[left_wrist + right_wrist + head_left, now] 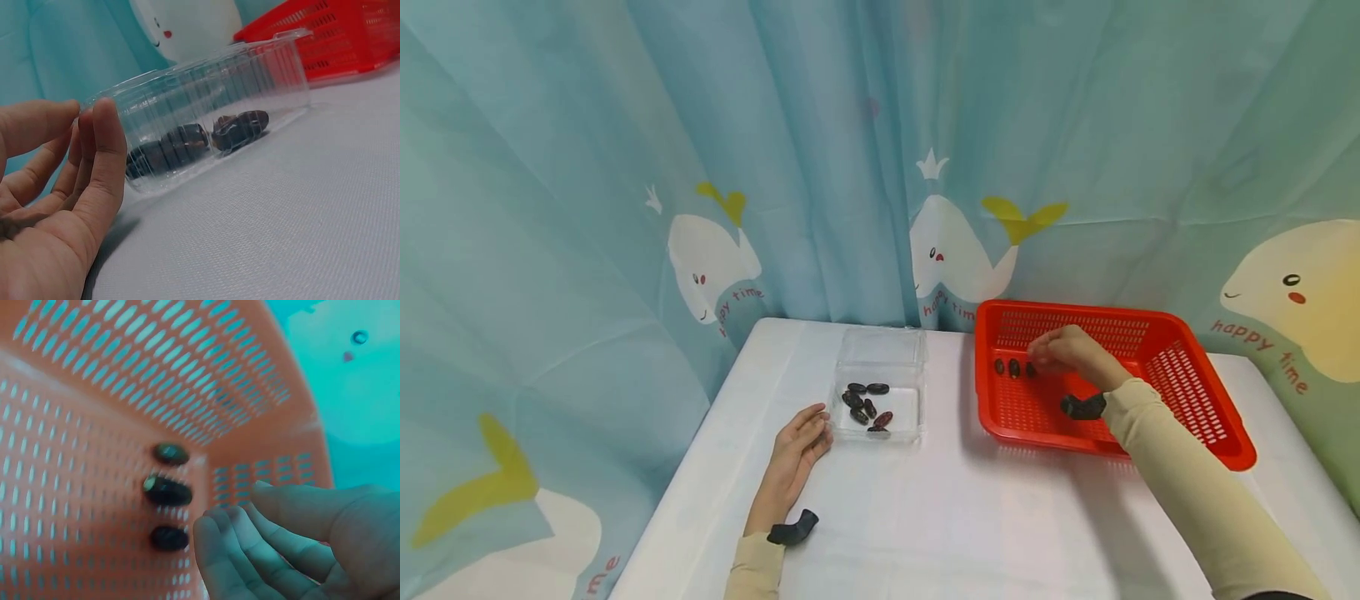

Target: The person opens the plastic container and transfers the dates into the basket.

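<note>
My left hand (pixel 801 446) lies beside a clear plastic box (pixel 917 417), its fingertips at the box's left wall. Relaxed fingers of this hand show at the box's near corner in the left wrist view. Several dark brown, glossy dates (pixel 877 388) lie inside the box. Over the left part of a red plastic basket (pixel 1187 400) is my right hand (pixel 1075 350), fingers pointing down and left. Three dates stand in a row in the basket: one at the back (pixel 170 454), a middle one (pixel 167 491) and a front one (pixel 169 538) near my fingertips. Nothing shows between the right thumb and fingers.
A white cloth covers the table (pixel 925 517). The box's clear lid (pixel 882 346) is hinged back toward the curtain. Behind the table hangs a blue-green curtain (pixel 835 167) with whale prints. The basket's raised, slotted walls surround the right hand.
</note>
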Demonstrator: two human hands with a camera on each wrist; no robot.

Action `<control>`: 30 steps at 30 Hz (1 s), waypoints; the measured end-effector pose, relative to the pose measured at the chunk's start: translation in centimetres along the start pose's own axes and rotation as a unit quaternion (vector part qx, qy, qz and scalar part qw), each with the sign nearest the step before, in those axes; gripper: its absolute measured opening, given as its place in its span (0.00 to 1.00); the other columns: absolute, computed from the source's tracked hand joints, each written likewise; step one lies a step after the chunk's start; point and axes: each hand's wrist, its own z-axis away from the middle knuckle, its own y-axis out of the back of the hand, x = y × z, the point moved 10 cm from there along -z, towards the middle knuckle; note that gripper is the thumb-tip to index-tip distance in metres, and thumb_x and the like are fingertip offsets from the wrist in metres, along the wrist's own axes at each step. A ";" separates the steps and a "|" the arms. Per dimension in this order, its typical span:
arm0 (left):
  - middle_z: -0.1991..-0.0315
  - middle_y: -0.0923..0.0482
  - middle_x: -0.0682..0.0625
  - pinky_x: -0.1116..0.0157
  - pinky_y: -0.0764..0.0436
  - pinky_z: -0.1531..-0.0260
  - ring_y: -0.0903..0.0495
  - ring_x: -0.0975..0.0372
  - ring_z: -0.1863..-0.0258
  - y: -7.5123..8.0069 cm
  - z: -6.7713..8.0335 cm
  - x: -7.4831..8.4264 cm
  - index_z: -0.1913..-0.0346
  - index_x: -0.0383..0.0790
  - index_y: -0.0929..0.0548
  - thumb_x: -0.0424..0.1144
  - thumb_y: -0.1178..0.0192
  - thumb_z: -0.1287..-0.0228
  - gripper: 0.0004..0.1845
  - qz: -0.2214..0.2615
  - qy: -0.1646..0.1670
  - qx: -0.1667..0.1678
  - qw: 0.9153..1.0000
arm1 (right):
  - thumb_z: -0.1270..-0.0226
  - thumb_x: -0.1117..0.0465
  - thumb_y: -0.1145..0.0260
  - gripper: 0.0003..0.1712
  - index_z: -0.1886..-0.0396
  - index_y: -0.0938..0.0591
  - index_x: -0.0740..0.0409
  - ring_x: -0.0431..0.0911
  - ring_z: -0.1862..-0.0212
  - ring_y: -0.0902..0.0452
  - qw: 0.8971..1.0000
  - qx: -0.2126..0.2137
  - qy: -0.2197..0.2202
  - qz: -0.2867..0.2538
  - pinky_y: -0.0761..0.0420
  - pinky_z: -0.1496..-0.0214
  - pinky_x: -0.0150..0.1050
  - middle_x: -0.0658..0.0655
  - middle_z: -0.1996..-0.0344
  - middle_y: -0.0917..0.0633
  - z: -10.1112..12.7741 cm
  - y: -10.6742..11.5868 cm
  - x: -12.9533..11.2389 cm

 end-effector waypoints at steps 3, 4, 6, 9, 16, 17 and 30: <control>0.46 0.24 0.51 0.71 0.16 0.50 0.20 0.65 0.53 0.0 0.0 -0.1 0.27 0.32 0.34 0.31 0.45 0.21 0.25 -0.001 0.001 -0.002 1.000 | 0.20 0.65 0.42 0.24 0.33 0.26 0.78 0.42 0.51 0.13 1.000 -0.010 -0.015 -0.013 0.16 0.35 0.51 0.63 0.45 0.14 -0.1 -0.3 -0.5; 0.46 0.24 0.51 0.72 0.16 0.50 0.20 0.65 0.53 0.0 0.1 -0.2 0.27 0.31 0.34 0.31 0.44 0.21 0.25 -0.003 0.001 -0.004 1.000 | 0.20 0.64 0.41 0.25 0.32 0.27 0.77 0.42 0.51 0.13 1.000 -0.014 -0.019 -0.019 0.16 0.34 0.51 0.61 0.46 0.14 -0.1 -0.5 -0.7; 0.46 0.25 0.51 0.72 0.16 0.50 0.21 0.65 0.53 -0.1 0.2 -0.3 0.26 0.32 0.35 0.32 0.44 0.21 0.25 -0.004 0.002 -0.009 1.000 | 0.20 0.63 0.39 0.27 0.30 0.27 0.76 0.40 0.52 0.13 0.999 -0.022 -0.018 -0.028 0.16 0.34 0.50 0.59 0.46 0.14 -0.2 -0.9 -1.4; 0.46 0.26 0.52 0.73 0.16 0.50 0.21 0.66 0.52 -0.2 0.5 -0.3 0.26 0.32 0.36 0.34 0.44 0.21 0.26 -0.011 -0.002 -0.014 1.000 | 0.21 0.62 0.37 0.28 0.30 0.28 0.75 0.40 0.52 0.12 0.998 -0.046 0.012 -0.032 0.16 0.34 0.49 0.61 0.43 0.15 -0.3 -2.0 -3.0; 0.46 0.26 0.52 0.73 0.16 0.50 0.22 0.67 0.52 -0.3 0.7 -0.3 0.26 0.31 0.36 0.32 0.46 0.20 0.25 -0.008 -0.008 -0.016 1.000 | 0.24 0.60 0.33 0.22 0.36 0.21 0.67 0.51 0.44 0.14 0.989 -0.117 0.087 -0.027 0.19 0.31 0.54 0.63 0.43 0.15 0.0 -5.3 -6.6; 0.46 0.26 0.52 0.73 0.16 0.50 0.22 0.67 0.52 -0.3 0.6 -0.3 0.27 0.31 0.36 0.32 0.46 0.20 0.24 -0.005 -0.006 -0.014 1.000 | 0.24 0.60 0.33 0.22 0.37 0.21 0.66 0.52 0.44 0.13 0.987 -0.128 0.095 -0.025 0.19 0.31 0.55 0.62 0.44 0.15 0.1 -5.8 -7.0; 0.48 0.24 0.55 0.72 0.16 0.48 0.22 0.68 0.52 -0.2 0.3 -0.1 0.26 0.30 0.37 0.33 0.45 0.20 0.26 -0.023 0.003 -0.007 1.000 | 0.25 0.66 0.37 0.20 0.37 0.21 0.66 0.49 0.49 0.13 0.962 -0.249 0.112 0.010 0.15 0.35 0.51 0.61 0.48 0.14 1.0 -12.9 -11.2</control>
